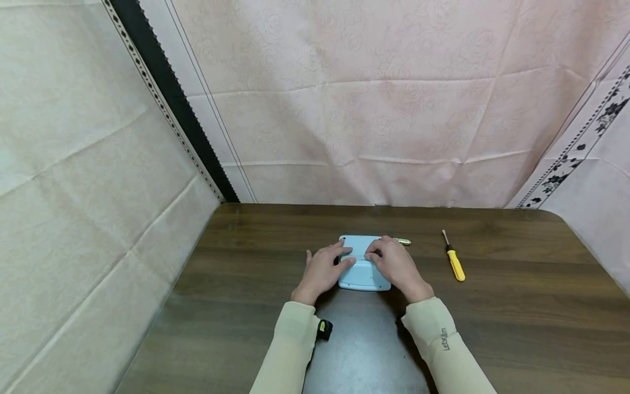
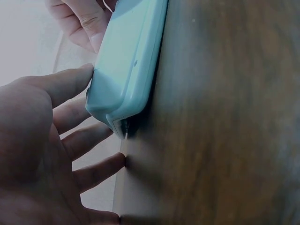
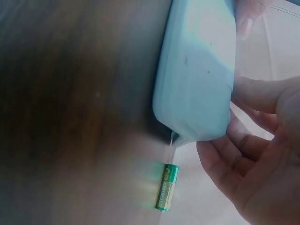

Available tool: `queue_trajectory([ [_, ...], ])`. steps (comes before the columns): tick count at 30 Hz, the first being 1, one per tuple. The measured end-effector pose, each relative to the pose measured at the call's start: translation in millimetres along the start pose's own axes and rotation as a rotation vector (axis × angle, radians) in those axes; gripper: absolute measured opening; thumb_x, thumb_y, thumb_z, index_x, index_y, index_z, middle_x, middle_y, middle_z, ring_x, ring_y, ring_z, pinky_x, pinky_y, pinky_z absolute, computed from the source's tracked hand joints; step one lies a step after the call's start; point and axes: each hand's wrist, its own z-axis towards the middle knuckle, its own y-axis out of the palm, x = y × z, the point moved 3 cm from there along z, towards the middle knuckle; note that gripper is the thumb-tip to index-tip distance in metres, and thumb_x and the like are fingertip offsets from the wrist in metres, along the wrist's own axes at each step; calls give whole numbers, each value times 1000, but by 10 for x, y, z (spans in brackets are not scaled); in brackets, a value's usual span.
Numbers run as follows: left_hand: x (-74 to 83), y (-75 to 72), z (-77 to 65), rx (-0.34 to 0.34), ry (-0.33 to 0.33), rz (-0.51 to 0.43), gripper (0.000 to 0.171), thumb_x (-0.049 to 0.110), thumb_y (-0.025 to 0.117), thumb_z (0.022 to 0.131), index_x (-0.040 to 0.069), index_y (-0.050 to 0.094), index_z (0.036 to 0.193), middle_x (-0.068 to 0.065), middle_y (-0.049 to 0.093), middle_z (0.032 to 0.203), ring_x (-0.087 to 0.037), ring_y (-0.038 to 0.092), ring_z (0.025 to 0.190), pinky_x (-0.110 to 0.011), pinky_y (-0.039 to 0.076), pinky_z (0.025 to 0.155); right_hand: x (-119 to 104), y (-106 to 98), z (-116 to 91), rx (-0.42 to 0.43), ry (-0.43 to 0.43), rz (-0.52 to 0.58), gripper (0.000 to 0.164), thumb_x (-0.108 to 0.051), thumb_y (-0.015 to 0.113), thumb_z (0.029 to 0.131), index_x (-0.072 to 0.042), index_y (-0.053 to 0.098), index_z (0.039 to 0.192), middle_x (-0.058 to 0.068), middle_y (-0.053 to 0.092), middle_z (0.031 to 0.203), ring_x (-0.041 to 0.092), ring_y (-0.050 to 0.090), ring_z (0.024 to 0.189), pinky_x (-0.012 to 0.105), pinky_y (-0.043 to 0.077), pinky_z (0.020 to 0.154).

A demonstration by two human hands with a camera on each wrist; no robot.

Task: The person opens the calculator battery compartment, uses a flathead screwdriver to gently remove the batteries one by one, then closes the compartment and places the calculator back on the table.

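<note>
A light blue plastic device (image 1: 364, 282), boxy with rounded corners, lies on the table between both hands. A raised panel and small dark holes show on its upper face. My left hand (image 1: 326, 269) rests at its left side, thumb and index finger touching it, the other fingers spread (image 2: 33, 140). My right hand (image 1: 394, 265) bends over the device's middle, with thumb and index finger close together at a small dark slot. Whether those fingertips pinch anything is hidden. Beyond this hand lies a green and gold battery (image 3: 167, 187), partly visible in the head view too.
A screwdriver (image 1: 455, 262) with a yellow handle lies to the right on the wooden table (image 1: 517, 306). A small black item (image 1: 324, 329) sits at the left sleeve's cuff. Pale patterned cloth (image 1: 369, 120) hangs behind the table and at both sides.
</note>
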Motion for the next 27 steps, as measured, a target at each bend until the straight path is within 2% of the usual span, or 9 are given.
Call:
queue_trajectory([
  [13,0,17,13,5,-1,15,43,42,62,108,19,69,145,-2,48,163,-32,42,151,-80,8,117,23,12,8,7,71,50,5,-8,77,98,-5,81,98,11,67,101,26,62,88,47,55,81],
  [27,7,26,2,15,1,17,43,42,63,108,19,70,143,-3,49,162,-33,43,151,-80,9,117,13,18,13,-10,91,42,4,-7,78,98,-4,81,98,11,66,99,26,60,87,46,55,81],
])
